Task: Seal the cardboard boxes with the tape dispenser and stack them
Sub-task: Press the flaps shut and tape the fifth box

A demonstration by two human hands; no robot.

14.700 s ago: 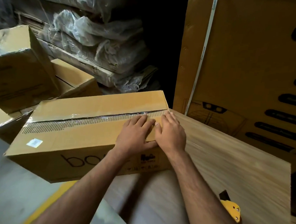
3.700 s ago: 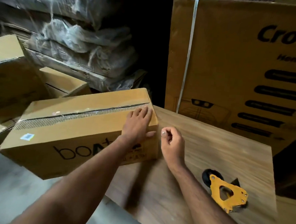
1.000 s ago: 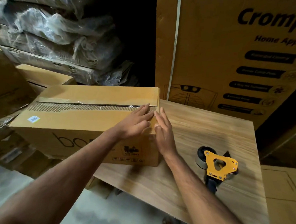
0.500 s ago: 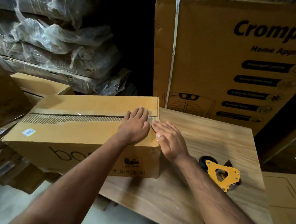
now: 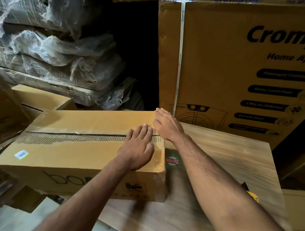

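A long cardboard box (image 5: 71, 151) lies on the wooden table (image 5: 217, 155), its left part overhanging the table's edge. The flaps are closed, and a dark seam with a torn corrugated strip runs along the top. My left hand (image 5: 137, 148) lies flat with straight fingers on the box top near its right end, over the seam. My right hand (image 5: 167, 125) rests with straight fingers at the box's far right corner. Only a yellow tip of the tape dispenser (image 5: 252, 195) shows behind my right forearm.
A big printed carton (image 5: 240, 67) stands upright behind the table. Plastic-wrapped bundles (image 5: 54, 46) are piled at the back left. More cardboard boxes (image 5: 38, 99) sit left of and below the long box. A round red-green sticker (image 5: 172, 161) is on the table.
My right hand has moved from the box's right end up to its far right corner. My left hand stays flat on the top. My right forearm now covers most of the tape dispenser.
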